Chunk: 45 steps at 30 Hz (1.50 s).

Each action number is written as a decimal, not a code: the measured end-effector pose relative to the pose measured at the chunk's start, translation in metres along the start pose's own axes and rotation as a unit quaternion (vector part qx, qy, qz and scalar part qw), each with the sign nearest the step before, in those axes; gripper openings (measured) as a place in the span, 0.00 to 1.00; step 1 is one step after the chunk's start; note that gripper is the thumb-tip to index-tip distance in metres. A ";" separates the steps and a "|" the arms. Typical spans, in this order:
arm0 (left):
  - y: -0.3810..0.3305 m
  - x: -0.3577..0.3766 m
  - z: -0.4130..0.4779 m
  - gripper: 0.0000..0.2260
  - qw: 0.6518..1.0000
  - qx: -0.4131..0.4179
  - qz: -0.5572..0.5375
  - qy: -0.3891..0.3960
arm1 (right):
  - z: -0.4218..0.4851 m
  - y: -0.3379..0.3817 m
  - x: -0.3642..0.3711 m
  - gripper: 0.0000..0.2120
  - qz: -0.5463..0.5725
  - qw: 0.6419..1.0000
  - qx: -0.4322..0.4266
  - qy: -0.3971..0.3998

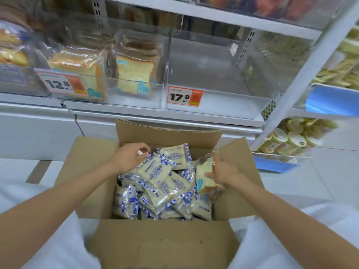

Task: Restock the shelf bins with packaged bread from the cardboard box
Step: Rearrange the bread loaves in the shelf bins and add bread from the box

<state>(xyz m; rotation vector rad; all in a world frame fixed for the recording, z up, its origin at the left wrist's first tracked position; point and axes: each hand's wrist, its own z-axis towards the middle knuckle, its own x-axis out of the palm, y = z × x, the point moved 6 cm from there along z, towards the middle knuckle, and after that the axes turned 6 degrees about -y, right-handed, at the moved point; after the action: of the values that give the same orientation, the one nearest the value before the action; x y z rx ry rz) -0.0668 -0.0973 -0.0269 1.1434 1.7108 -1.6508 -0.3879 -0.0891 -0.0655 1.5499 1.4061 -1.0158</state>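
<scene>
An open cardboard box (161, 247) stands on the floor below me, filled with several small blue-and-white bread packets (157, 177). My left hand (129, 157) reaches into the box's far left corner, fingers curled over the packets' edges; whether it holds one I cannot tell. My right hand (226, 170) grips a clear-wrapped sliced toast loaf (206, 176) at the box's right side. On the shelf above, a clear bin (215, 101) tagged 17.8 has nothing in it. Left of it, another clear bin (136, 102) holds toast loaves (134, 74).
A 12.8 price tag (62, 83) fronts more loaves at left. White shelf ledge (165, 118) juts out just beyond the box's rear flap. A slanted white upright (303, 74) and a side rack with cups (291, 138) stand at right.
</scene>
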 end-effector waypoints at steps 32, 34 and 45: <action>0.030 0.025 -0.014 0.17 0.881 -0.239 -0.409 -0.011 | -0.014 0.036 -0.014 0.21 0.252 0.958 -0.104 -0.092; 0.034 0.013 -0.015 0.14 0.869 -0.250 -0.423 -0.058 | -0.023 0.041 -0.057 0.23 0.359 0.917 -0.098 -0.142; 0.003 0.006 -0.027 0.25 0.860 -0.173 -0.479 -0.034 | -0.024 0.104 -0.087 0.18 0.723 0.690 -0.015 -0.020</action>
<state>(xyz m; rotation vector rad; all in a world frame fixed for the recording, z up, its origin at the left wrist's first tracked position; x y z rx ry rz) -0.0620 -0.0696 -0.0292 -0.0108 2.6013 -1.6971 -0.2887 -0.1052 0.0284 1.8880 -0.1437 0.0149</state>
